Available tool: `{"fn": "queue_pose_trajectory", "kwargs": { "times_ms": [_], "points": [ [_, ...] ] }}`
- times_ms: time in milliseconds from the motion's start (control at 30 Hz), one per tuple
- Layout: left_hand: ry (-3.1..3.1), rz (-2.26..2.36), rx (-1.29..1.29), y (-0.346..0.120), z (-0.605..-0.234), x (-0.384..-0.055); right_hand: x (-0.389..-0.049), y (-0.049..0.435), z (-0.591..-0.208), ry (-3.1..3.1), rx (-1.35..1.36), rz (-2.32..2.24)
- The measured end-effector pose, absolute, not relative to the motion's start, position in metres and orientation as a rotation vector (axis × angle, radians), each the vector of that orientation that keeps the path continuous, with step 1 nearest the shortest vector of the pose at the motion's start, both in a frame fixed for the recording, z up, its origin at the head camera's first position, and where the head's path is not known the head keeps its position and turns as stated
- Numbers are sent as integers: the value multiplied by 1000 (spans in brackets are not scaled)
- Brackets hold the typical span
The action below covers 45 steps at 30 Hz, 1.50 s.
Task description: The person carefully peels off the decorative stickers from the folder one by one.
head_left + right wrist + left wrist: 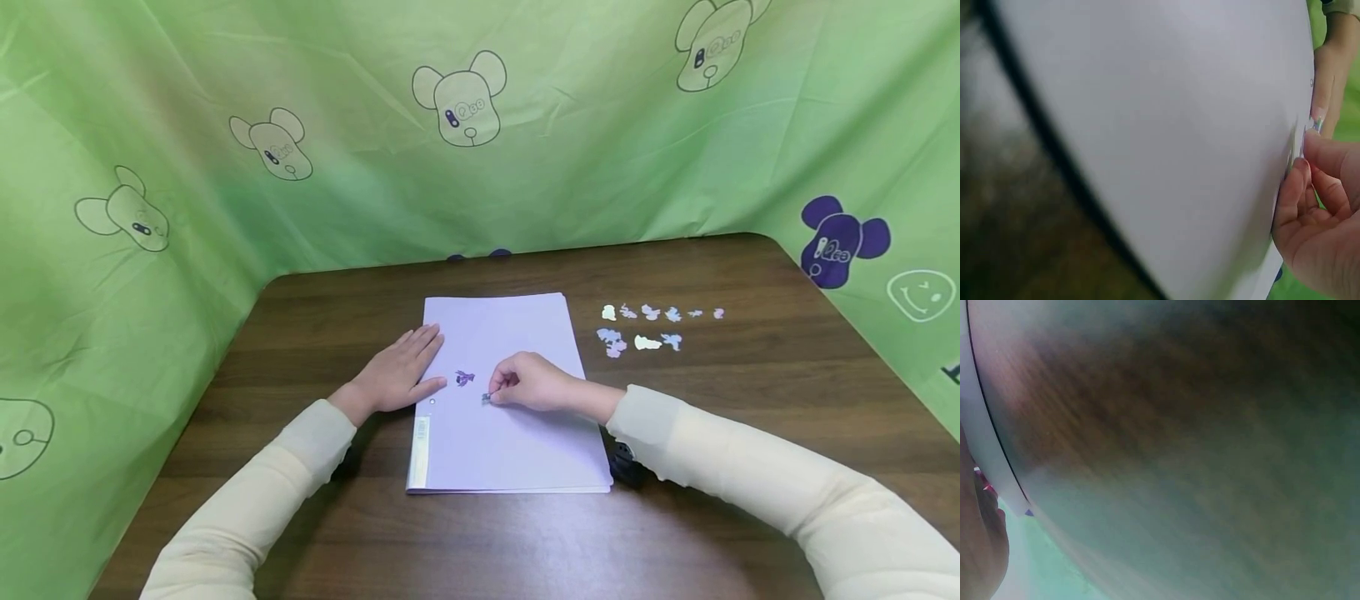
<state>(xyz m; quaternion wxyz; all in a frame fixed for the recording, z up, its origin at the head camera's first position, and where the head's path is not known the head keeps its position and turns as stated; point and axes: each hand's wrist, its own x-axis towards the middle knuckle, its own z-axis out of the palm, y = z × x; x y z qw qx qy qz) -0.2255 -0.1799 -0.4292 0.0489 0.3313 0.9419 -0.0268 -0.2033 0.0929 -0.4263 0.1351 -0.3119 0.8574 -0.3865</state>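
My left hand (397, 368) lies flat with straight fingers on the left edge of a large white paper pad (517, 450). A purple sticker (465, 378) is on the pad just right of my left thumb. Between thumb and fingertips, my right hand (534, 382) pinches a small dark, bluish sticker (486, 398), low over the middle of the sheet and to the right of the purple one. In the right wrist view the curled right fingers (1294, 187) are right at the paper's surface, and the left hand (1330, 75) shows beyond them.
Several small cut-out stickers (650, 312) lie in two rows on the brown wooden table (330, 308), right of the pad. A green cloth (360, 200) with cartoon heads hangs behind the table and at both sides. A pale label strip (421, 450) runs along the pad's lower left edge.
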Motion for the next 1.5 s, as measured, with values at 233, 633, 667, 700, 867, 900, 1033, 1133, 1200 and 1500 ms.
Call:
{"fn": "queue_pose_trajectory", "kwargs": {
  "times_ms": [233, 633, 667, 700, 867, 900, 1033, 1133, 1200, 1500],
  "points": [
    [2862, -71, 1011, -180, -430, -225, -204, 101, -425, 2407, -785, -1198],
    [2866, -77, 1009, -179, -428, -224, -204, 111, -427, 2224, -610, -1399],
    [2867, -74, 1015, -179, -428, -224, -204, 112, -427, 2213, -598, -1413],
    [2868, -75, 1017, -179, -428, -224, -204, 113, -426, 2204, -587, -1428],
    [2876, -60, 1041, -180, -427, -224, -202, 121, -422, 2176, -524, -1501],
    [2876, -58, 1041, -180, -427, -224, -202, 123, -422, 2172, -514, -1514],
    [2875, -60, 1044, -181, -428, -225, -202, 130, -422, 2160, -457, -1551],
    [2872, -69, 1042, -181, -428, -225, -203, 135, -421, 2166, -401, -1565],
    [2870, -76, 1034, -181, -427, -225, -204, 139, -421, 2175, -366, -1571],
    [2868, -76, 1036, -181, -428, -226, -203, 164, -419, 2198, -311, -1580]
  ]
}}
